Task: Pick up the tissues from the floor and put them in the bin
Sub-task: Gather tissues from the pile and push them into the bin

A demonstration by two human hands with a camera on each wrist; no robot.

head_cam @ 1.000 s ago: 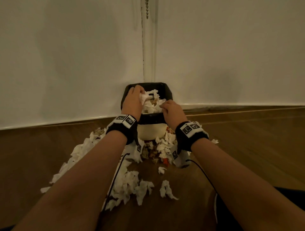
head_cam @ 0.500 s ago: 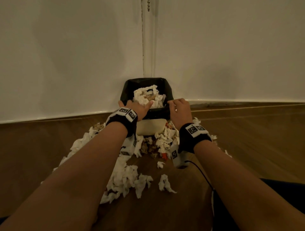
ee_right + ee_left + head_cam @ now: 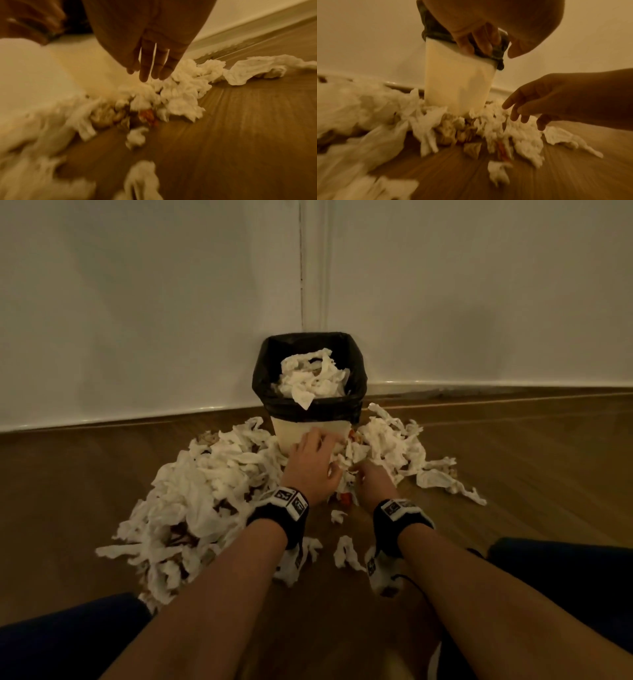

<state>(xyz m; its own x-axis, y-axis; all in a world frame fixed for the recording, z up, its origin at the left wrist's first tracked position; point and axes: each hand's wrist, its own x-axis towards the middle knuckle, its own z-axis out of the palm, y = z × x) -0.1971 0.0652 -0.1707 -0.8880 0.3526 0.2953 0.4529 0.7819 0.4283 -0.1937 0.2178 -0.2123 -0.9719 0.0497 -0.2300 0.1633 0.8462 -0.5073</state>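
A cream bin with a black liner stands in the wall corner, with crumpled white tissues heaped inside it. More tissues lie in a big pile on the floor to its left and a smaller one to its right. My left hand hovers just in front of the bin's base, fingers loosely extended, holding nothing. My right hand is lower, its straight fingers pointing down and touching the tissues at the bin's foot.
Small tissue scraps lie on the wooden floor between my forearms. An orange scrap and brownish bits sit among the tissues. White walls close in behind the bin. My dark-clothed knees are at both lower corners.
Both hands dropped from the bin's rim to the floor pile in front of it. The tissue my left hand held now lies in the bin.
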